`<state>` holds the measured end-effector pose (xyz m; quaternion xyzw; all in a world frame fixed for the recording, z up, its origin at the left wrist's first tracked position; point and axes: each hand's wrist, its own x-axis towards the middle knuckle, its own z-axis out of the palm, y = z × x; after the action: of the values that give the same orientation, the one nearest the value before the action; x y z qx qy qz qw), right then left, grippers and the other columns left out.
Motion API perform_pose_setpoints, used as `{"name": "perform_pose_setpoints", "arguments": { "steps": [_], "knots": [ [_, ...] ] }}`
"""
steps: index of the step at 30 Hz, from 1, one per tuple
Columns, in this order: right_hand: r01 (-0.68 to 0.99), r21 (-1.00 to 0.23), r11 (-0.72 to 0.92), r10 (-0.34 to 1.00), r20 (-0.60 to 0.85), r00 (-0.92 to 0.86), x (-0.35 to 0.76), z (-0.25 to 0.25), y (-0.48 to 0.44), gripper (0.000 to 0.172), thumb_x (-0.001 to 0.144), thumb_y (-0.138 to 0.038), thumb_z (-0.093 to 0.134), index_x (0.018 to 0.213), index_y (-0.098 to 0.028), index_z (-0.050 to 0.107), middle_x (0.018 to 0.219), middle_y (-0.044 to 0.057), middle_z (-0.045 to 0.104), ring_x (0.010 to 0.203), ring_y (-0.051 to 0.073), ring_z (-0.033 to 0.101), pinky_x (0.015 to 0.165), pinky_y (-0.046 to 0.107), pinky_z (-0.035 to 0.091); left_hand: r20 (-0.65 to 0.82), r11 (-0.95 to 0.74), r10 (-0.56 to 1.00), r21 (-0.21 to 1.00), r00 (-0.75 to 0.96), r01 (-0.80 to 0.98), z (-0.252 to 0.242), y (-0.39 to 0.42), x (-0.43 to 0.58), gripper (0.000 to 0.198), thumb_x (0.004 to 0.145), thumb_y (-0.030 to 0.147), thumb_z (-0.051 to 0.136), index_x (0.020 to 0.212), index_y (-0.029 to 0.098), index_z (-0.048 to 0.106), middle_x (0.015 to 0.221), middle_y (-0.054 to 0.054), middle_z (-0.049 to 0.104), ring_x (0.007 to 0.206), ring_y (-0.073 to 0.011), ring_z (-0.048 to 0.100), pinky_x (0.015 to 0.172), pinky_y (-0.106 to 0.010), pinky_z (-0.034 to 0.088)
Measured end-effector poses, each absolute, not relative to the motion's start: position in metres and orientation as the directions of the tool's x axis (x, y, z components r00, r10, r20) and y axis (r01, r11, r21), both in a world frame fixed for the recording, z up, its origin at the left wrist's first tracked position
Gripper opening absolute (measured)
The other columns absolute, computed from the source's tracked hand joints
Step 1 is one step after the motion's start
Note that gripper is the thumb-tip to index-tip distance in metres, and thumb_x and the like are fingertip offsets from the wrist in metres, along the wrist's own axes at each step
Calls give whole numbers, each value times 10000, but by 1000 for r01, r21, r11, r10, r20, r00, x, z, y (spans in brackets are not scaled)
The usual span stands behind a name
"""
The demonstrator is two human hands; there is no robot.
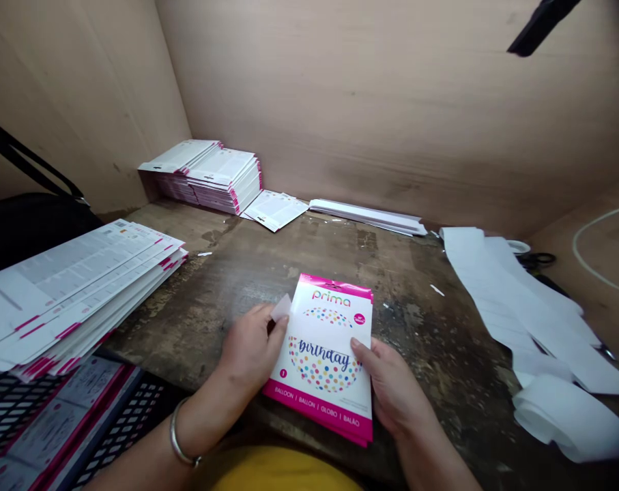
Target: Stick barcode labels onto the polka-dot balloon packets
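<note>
A small stack of pink-and-white balloon packets [325, 354], printed "prima" and "birthday", lies on the worn wooden table [432, 341] right in front of me. My left hand [248, 349] rests at the stack's left edge and pinches a small translucent sticker [281, 308] between thumb and fingers. My right hand [391, 389] grips the stack's right edge, thumb on top of the front packet.
A fanned pile of packets [78, 286] lies face down at the left, over a black mesh crate [43, 423]. More stacks [207, 174] sit at the back corner, with loose packets [276, 208] and flat white strips [370, 217]. White label backing paper [539, 320] trails along the right.
</note>
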<state>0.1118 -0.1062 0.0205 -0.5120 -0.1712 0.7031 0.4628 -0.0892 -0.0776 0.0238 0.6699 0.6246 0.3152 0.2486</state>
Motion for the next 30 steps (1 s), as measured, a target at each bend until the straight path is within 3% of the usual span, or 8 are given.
{"name": "perform_pose_setpoints", "arguments": {
  "steps": [3,7,10,12,14,17,22,30],
  "knots": [
    [-385,-759,-525,828,-561,-22,110,17,-105,453,648,-348,763,1018,-140,604,825,107,739,775,308,701,688,428,566,259,-318,944,551,205,772,23,-79,-80,145,866,166,474,788,165,597,851,-68,630,844,-211,564,745,-316,445],
    [-202,-835,-512,858,-511,-62,113,18,-105,427,729,-441,672,1018,-132,616,835,117,731,769,308,696,667,434,557,226,-415,910,445,349,794,18,-81,-72,159,862,108,463,747,171,554,824,-65,609,811,-212,543,703,-311,443],
    [241,-894,-377,925,-375,57,122,26,-110,429,797,-466,574,1055,-125,619,899,149,711,815,328,674,727,500,530,195,-440,898,358,395,824,16,-81,-71,148,861,98,462,767,175,546,826,-60,609,780,-209,544,682,-312,438],
    [637,-745,-198,979,-125,159,125,30,-116,449,824,-440,537,1126,-116,606,1047,193,667,961,363,622,836,561,474,194,-456,889,304,414,836,16,-81,-71,143,851,88,468,770,176,547,815,-57,607,770,-213,544,672,-313,435],
    [850,-526,19,997,78,26,124,33,-123,465,854,-388,503,1237,-130,559,1281,187,547,1201,373,468,985,580,363,210,-465,884,284,419,838,15,-81,-72,147,853,94,463,766,175,550,802,-59,603,771,-221,542,677,-323,433],
    [866,-406,294,953,48,-301,115,31,-132,473,896,-321,455,1357,-215,453,1446,55,383,1372,316,227,1097,566,210,261,-450,891,413,371,792,15,-81,-75,153,885,144,436,803,170,563,824,-59,599,796,-211,548,717,-319,433],
    [874,-358,329,931,-32,-364,92,27,-135,547,918,-381,414,1410,-148,361,1472,75,323,1390,313,161,1127,551,118,177,-164,983,768,41,619,14,-81,-81,201,890,327,483,762,190,558,730,2,588,671,-151,547,630,-252,416],
    [859,-302,413,896,-34,-442,54,34,-114,648,882,-400,478,1403,-39,340,1445,184,344,1319,392,297,1095,574,176,47,-39,999,840,-1,541,14,-78,-83,210,847,368,527,772,189,606,696,29,627,640,-141,547,598,-233,406]
  ]
}}
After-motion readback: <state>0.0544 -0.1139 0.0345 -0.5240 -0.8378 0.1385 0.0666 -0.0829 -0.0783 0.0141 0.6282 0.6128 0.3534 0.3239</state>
